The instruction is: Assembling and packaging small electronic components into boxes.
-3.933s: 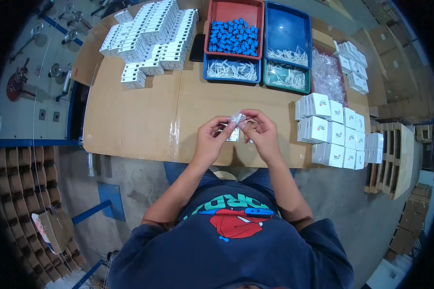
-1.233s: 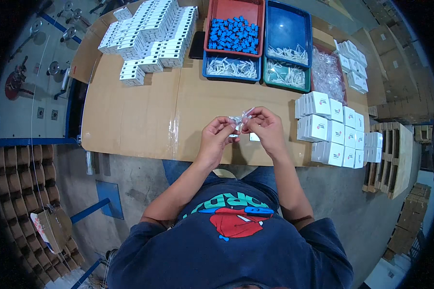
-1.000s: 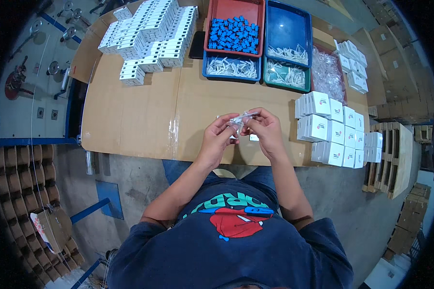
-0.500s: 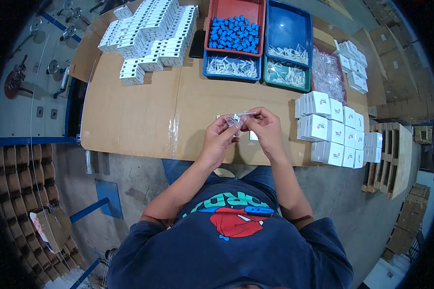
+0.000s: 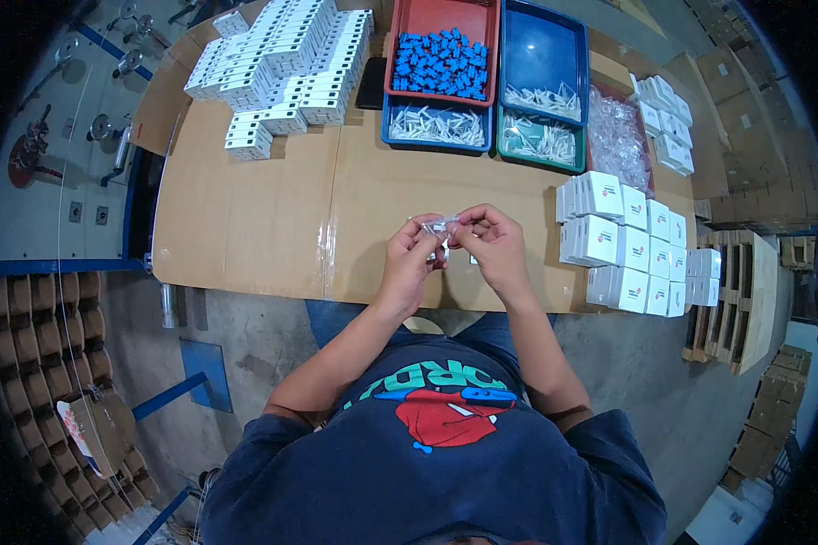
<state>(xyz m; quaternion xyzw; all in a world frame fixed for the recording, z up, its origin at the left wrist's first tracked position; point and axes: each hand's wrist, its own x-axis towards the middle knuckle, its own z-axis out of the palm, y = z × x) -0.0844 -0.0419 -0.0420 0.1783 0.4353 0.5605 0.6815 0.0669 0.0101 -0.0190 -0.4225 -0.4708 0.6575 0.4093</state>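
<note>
Both hands meet over the near middle of the cardboard-covered table. A small clear plastic bag (image 5: 439, 227) is pinched between them, with small pieces showing in it that are too tiny to name. My left hand (image 5: 409, 259) has its thumb and fingers closed on the bag's left side. On the other side, my right hand (image 5: 495, 247) pinches the bag's edge between thumb and forefinger. Under the hands, part of a white item (image 5: 473, 260) shows on the table; the hands hide the rest.
Stacked white boxes (image 5: 286, 59) fill the back left. Trays stand at the back: a red tray (image 5: 418, 18) of blue pieces, blue (image 5: 545, 45) and green (image 5: 573, 165) ones of white sticks. Clear plastic bags (image 5: 620, 136) and white packs (image 5: 600, 241) lie to the right.
My right hand has shifted slightly left and its fingertips have come closer to my left hand's. The bag has turned a little between them; its right end no longer sticks out.
</note>
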